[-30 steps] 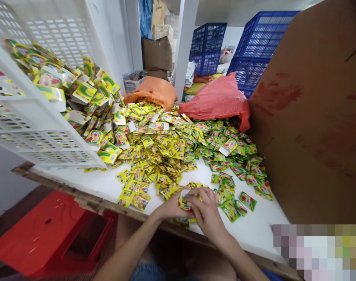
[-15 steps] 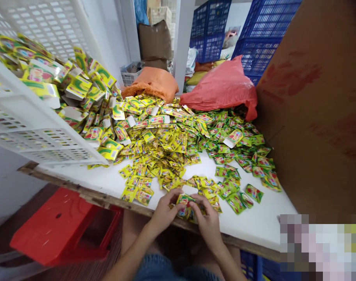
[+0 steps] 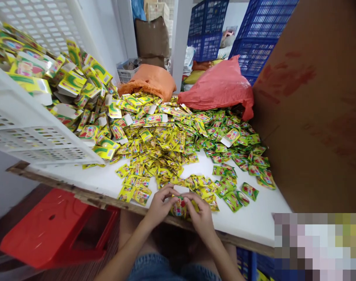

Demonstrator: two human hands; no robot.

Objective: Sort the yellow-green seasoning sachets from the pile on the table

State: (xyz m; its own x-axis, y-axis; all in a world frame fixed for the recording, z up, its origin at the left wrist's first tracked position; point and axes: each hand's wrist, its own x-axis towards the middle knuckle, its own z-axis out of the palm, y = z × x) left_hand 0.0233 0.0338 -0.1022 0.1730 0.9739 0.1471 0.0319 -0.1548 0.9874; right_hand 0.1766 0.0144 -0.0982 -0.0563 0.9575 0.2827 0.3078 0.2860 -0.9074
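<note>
At the table's front edge, my left hand and my right hand are closed around a small carton, whose white open flap sticks up between them. Green and yellow sachets show in front of it, pressed by both thumbs. My fingers hide most of the carton, so I cannot tell how far the sachets are inside. Loose yellow sachets lie just beyond my hands. A few green sachets lie to the right.
Yellow cartons spill from a tipped white crate at left. A large sachet pile covers mid-table, below an orange sack and a red sack. A cardboard box walls the right; a red stool stands lower left.
The whole view has shifted slightly, with things appearing a little further left. My fingers and thumbs have drawn closer together over the sachets at the carton.
</note>
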